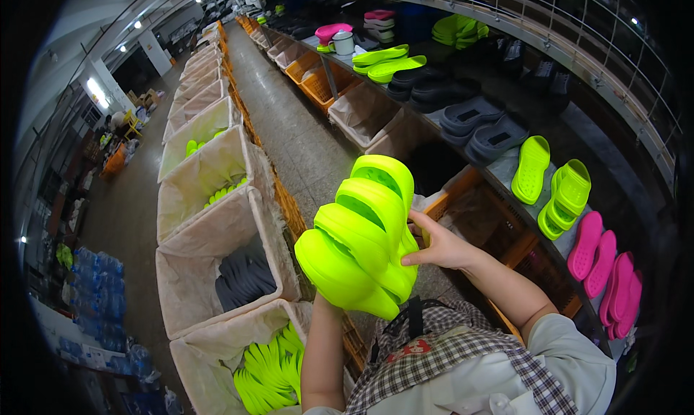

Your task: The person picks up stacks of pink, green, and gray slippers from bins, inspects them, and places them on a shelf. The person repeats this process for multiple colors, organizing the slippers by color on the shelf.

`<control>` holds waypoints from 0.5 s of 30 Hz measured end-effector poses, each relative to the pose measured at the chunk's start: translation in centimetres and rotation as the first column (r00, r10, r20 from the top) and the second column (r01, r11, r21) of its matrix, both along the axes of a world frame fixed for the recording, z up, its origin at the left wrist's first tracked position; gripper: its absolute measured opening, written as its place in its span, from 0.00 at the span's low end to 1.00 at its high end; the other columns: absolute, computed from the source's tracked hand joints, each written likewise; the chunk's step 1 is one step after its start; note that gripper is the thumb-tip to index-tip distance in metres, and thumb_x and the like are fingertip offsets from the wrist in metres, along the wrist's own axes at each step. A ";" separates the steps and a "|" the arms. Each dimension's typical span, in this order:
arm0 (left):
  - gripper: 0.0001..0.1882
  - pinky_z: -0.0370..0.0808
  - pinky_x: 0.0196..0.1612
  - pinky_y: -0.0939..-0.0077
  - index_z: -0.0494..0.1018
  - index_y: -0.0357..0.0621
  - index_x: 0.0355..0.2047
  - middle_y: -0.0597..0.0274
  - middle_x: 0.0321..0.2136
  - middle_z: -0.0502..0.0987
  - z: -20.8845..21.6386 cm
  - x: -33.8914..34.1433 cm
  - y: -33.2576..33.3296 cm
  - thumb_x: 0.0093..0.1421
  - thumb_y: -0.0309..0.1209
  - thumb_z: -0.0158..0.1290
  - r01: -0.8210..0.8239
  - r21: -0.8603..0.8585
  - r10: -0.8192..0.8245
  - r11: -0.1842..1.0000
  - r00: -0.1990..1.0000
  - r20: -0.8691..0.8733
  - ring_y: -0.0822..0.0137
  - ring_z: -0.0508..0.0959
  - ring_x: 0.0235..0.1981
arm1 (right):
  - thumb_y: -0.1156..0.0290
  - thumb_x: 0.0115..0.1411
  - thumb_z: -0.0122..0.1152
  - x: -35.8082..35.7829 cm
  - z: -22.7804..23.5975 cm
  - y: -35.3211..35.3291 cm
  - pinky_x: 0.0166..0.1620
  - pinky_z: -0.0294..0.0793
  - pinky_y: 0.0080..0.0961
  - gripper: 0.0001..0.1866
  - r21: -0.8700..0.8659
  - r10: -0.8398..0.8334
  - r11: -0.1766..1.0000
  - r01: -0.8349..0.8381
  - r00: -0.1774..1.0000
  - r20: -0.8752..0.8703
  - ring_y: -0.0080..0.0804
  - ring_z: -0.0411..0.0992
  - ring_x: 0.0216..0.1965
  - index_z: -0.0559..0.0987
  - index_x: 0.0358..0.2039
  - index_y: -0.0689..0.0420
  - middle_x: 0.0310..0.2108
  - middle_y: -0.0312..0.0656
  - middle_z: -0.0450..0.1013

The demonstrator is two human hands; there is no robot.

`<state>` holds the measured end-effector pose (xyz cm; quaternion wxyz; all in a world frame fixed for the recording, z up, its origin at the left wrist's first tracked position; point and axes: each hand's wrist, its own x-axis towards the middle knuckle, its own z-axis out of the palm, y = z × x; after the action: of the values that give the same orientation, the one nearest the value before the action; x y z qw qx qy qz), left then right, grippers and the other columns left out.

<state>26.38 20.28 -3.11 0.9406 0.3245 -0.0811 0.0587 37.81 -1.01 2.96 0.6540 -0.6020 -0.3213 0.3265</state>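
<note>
A bunch of neon yellow-green clogs (358,238), nested one against another with their rounded toes toward me, is held up in the middle of the view. My right hand (437,243) grips the bunch from its right side, thumb against the shoes and the other fingers partly hidden. My left forearm rises from below and ends behind the clogs, which hide the left hand and its fingers. Below and left of them, a cloth-lined bin (210,335) holds many neon strips or soles (271,371). The bin beyond it contains dark grey pieces (246,274).
Lined bins run away along the left, some with neon pieces (225,191). On the right, a long shelf carries grey clogs (499,137), neon shoes (567,198) and pink soles (593,252). Orange crates (318,86) stand beneath it. An aisle (289,104) separates both rows.
</note>
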 end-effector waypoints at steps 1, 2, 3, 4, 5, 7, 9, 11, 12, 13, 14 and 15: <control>0.30 0.67 0.56 0.59 0.57 0.44 0.61 0.54 0.58 0.64 0.0 -0.2 0.0 0.63 0.44 0.47 -0.006 0.013 0.006 1.000 1.000 -0.002 0.57 0.68 0.55 | 0.73 0.46 0.72 0.1 0.0 0.0 0.60 0.61 0.32 0.52 -0.031 -0.003 1.000 0.002 1.000 -0.016 0.34 0.59 0.59 0.49 0.65 0.62 0.60 0.45 0.58; 0.29 0.67 0.56 0.59 0.58 0.44 0.61 0.54 0.58 0.64 0.1 -0.3 -0.1 0.63 0.44 0.47 -0.013 0.029 0.013 1.000 1.000 -0.003 0.58 0.68 0.55 | 0.73 0.46 0.72 0.1 0.0 -0.1 0.59 0.61 0.32 0.52 -0.007 0.019 1.000 -0.019 1.000 0.017 0.34 0.59 0.58 0.49 0.65 0.62 0.60 0.45 0.58; 0.29 0.67 0.56 0.60 0.58 0.44 0.61 0.55 0.58 0.64 0.1 -0.4 -0.2 0.63 0.44 0.48 -0.022 0.046 0.023 0.999 1.000 -0.007 0.58 0.68 0.55 | 0.73 0.46 0.72 0.2 0.1 -0.2 0.59 0.61 0.32 0.52 -0.022 0.028 0.999 -0.027 0.999 0.041 0.33 0.59 0.58 0.49 0.66 0.62 0.60 0.45 0.58; 0.29 0.68 0.56 0.60 0.58 0.44 0.61 0.55 0.57 0.65 0.2 -0.5 -0.3 0.63 0.43 0.48 -0.028 0.060 0.029 0.998 1.000 -0.008 0.58 0.68 0.55 | 0.73 0.46 0.72 0.3 0.2 -0.4 0.59 0.61 0.32 0.52 -0.039 0.032 0.999 -0.029 0.996 0.078 0.33 0.59 0.58 0.49 0.66 0.62 0.59 0.45 0.58; 0.29 0.68 0.56 0.60 0.58 0.44 0.61 0.55 0.57 0.65 0.3 -0.6 -0.5 0.63 0.43 0.48 -0.072 0.093 0.076 0.993 0.996 -0.040 0.58 0.68 0.55 | 0.72 0.46 0.72 0.3 0.4 -0.6 0.59 0.61 0.32 0.52 -0.049 0.035 0.998 -0.031 0.996 0.081 0.33 0.60 0.57 0.49 0.66 0.62 0.59 0.45 0.58; 0.29 0.68 0.56 0.61 0.58 0.44 0.61 0.55 0.57 0.65 0.5 -0.6 -0.8 0.63 0.43 0.48 -0.055 0.072 0.055 0.996 0.999 0.001 0.59 0.69 0.54 | 0.72 0.46 0.71 0.4 0.6 -0.9 0.59 0.62 0.32 0.52 -0.070 0.034 0.997 -0.026 0.993 0.113 0.33 0.60 0.56 0.48 0.66 0.61 0.59 0.45 0.58; 0.28 0.71 0.54 0.64 0.59 0.42 0.60 0.56 0.55 0.67 1.0 -0.5 -1.2 0.63 0.40 0.50 -0.037 0.005 0.037 0.999 0.999 0.015 0.61 0.71 0.52 | 0.72 0.46 0.71 0.4 0.5 -1.1 0.60 0.60 0.33 0.51 -0.069 0.024 0.998 -0.013 0.988 0.152 0.34 0.58 0.59 0.49 0.65 0.61 0.60 0.45 0.57; 0.27 0.71 0.53 0.65 0.60 0.41 0.59 0.56 0.54 0.68 1.7 -0.3 -1.6 0.63 0.39 0.49 0.017 -0.103 -0.009 0.995 0.997 0.072 0.61 0.72 0.51 | 0.72 0.46 0.71 0.6 0.0 -1.1 0.61 0.58 0.34 0.51 -0.029 0.013 1.000 -0.007 0.975 0.220 0.36 0.56 0.61 0.50 0.65 0.60 0.60 0.45 0.57; 0.26 0.71 0.53 0.65 0.60 0.41 0.59 0.56 0.54 0.68 2.1 -0.1 -1.9 0.63 0.38 0.49 -0.065 -0.031 0.066 0.997 0.997 0.045 0.61 0.72 0.51 | 0.71 0.46 0.71 0.8 -0.2 -1.0 0.62 0.56 0.35 0.50 -0.067 -0.029 0.996 0.052 0.954 0.299 0.37 0.55 0.62 0.50 0.65 0.60 0.60 0.46 0.57; 0.26 0.71 0.53 0.65 0.60 0.41 0.59 0.56 0.53 0.69 2.3 0.0 -2.7 0.64 0.37 0.49 -0.160 0.036 0.158 0.986 0.986 0.045 0.61 0.72 0.51 | 0.71 0.46 0.71 1.1 -0.6 -0.8 0.62 0.55 0.36 0.50 -0.063 -0.064 0.993 0.098 0.912 0.405 0.38 0.53 0.63 0.51 0.65 0.59 0.60 0.47 0.57; 0.25 0.72 0.52 0.65 0.60 0.41 0.59 0.56 0.53 0.69 2.5 0.0 -3.5 0.64 0.37 0.49 -0.242 0.083 0.240 0.967 0.970 0.037 0.61 0.72 0.51 | 0.70 0.46 0.71 1.5 -0.8 -0.6 0.63 0.53 0.37 0.49 -0.055 -0.095 0.988 0.142 0.858 0.505 0.39 0.52 0.64 0.51 0.64 0.59 0.60 0.48 0.57; 0.25 0.72 0.52 0.65 0.61 0.41 0.58 0.56 0.53 0.69 2.7 0.0 -4.3 0.64 0.37 0.48 -0.234 0.067 0.235 0.970 0.972 -0.014 0.61 0.72 0.51 | 0.68 0.48 0.70 2.0 -1.1 -0.3 0.63 0.53 0.39 0.44 -0.060 -0.115 0.981 0.187 0.796 0.595 0.43 0.52 0.63 0.56 0.63 0.55 0.60 0.48 0.58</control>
<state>26.34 15.96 -0.45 0.9168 0.3630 -0.0341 0.1632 39.80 -1.30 1.88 0.5102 -0.7339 -0.4395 0.0890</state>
